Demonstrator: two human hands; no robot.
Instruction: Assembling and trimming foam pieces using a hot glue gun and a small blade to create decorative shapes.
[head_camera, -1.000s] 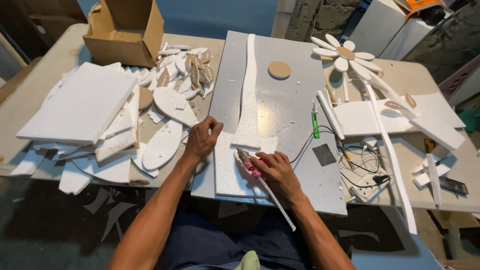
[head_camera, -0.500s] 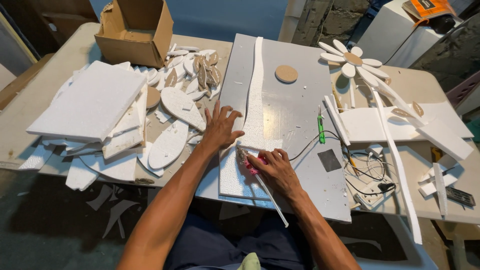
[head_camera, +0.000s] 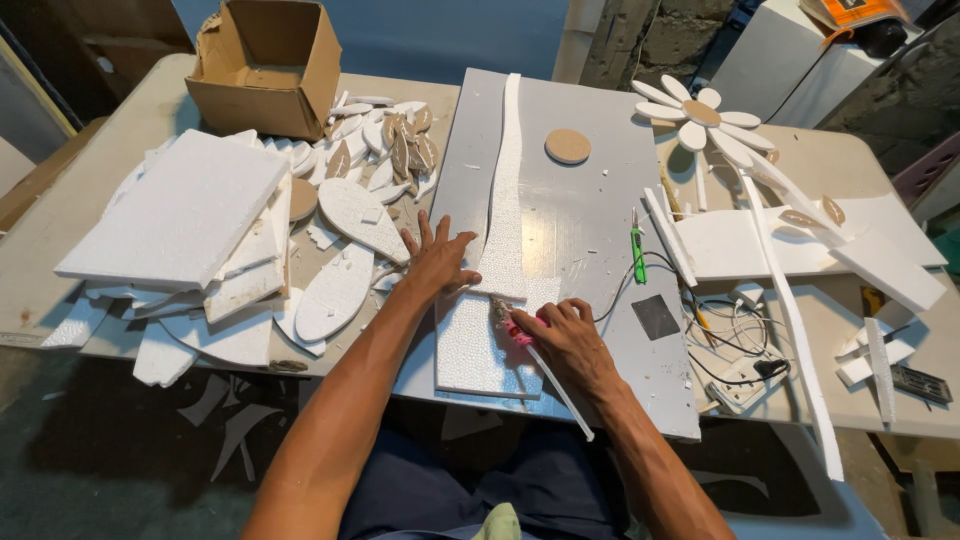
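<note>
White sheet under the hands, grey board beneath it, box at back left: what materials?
White sheet: looks like expanded polystyrene foam, matte, with a pebbled bead texture. Grey board: smooth, faint sheen; could be metal or laminate, cannot tell. Box: brown corrugated cardboard, dull, with torn flap edges.

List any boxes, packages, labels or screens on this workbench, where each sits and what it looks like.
Cardboard box: far left corner of the table, open-topped, brown, flaps torn.
Orange package: top right, on a white cabinet, flat, with dark print.
No screens visible.
</note>
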